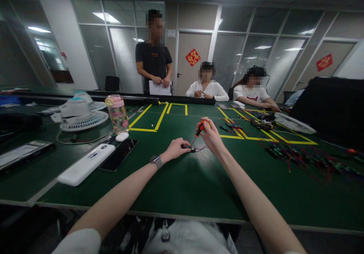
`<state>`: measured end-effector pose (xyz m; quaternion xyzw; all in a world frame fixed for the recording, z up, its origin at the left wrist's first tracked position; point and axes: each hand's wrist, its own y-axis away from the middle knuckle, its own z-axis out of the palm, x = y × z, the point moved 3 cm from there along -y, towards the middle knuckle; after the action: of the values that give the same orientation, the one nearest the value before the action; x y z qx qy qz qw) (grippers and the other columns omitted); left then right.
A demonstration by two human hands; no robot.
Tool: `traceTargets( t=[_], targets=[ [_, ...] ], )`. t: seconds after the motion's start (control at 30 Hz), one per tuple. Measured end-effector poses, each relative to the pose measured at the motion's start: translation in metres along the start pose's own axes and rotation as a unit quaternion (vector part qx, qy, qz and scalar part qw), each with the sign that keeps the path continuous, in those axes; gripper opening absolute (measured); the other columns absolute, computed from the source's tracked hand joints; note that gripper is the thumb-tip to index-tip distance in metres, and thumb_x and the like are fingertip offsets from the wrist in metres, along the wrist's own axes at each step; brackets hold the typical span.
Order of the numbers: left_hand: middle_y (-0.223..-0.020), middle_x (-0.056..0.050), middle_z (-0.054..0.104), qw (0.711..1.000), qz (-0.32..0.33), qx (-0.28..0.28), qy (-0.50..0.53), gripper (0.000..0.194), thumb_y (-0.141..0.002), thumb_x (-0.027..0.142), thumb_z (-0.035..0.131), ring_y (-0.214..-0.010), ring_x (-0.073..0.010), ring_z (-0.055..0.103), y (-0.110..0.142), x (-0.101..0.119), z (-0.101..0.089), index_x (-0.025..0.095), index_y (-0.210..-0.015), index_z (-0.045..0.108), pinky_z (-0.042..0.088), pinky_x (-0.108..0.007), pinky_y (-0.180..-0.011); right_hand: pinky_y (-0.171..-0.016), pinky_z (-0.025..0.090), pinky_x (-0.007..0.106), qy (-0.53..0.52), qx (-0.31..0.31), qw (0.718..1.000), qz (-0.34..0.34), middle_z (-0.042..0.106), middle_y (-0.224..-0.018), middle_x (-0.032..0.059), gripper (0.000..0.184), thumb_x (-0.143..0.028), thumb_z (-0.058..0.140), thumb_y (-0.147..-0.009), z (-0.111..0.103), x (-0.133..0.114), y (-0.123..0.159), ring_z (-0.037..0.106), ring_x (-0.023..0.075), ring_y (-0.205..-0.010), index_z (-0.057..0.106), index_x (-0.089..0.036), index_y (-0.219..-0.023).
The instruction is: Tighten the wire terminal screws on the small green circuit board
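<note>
My right hand [209, 134] is closed round the orange and black handle of a screwdriver [200, 128]. Its thin shaft slants down to the left, and its tip meets a small circuit board [193, 150] with thin wires on the green table [182, 185]. With its fingers pressed together, my left hand [178, 148] grips the board's left side, low on the tabletop. A watch [155, 161] is on my left wrist. The fingertips partly cover the board, so its details are too small to make out.
On the left lie a white device [87, 164], a black phone [119, 155], a bottle [118, 114] and fan parts [82, 113]. Wired boards [301, 157] are heaped on the right. Yellow tape [161, 118] marks the table. Across it, one person stands and two sit.
</note>
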<state>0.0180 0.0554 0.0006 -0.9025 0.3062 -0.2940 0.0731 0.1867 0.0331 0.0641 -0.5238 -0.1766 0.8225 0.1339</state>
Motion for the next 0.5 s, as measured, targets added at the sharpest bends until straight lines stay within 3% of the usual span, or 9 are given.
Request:
traceTargets(
  t=[0.5],
  targets=[
    [-0.089, -0.003, 0.062, 1.0, 0.004, -0.006, 0.017, 0.022, -0.086, 0.039, 0.069, -0.081, -0.0171, 0.059, 0.0013, 0.0016, -0.0024, 0.024, -0.101, 0.076, 0.044, -0.026, -0.074, -0.069, 0.048, 0.028, 0.02, 0.028, 0.999, -0.013, 0.065, -0.079, -0.002, 0.031, -0.047, 0.079, -0.07, -0.0039, 0.0, -0.0016, 0.06, 0.0149, -0.075, 0.069, -0.028, -0.092]
  ],
)
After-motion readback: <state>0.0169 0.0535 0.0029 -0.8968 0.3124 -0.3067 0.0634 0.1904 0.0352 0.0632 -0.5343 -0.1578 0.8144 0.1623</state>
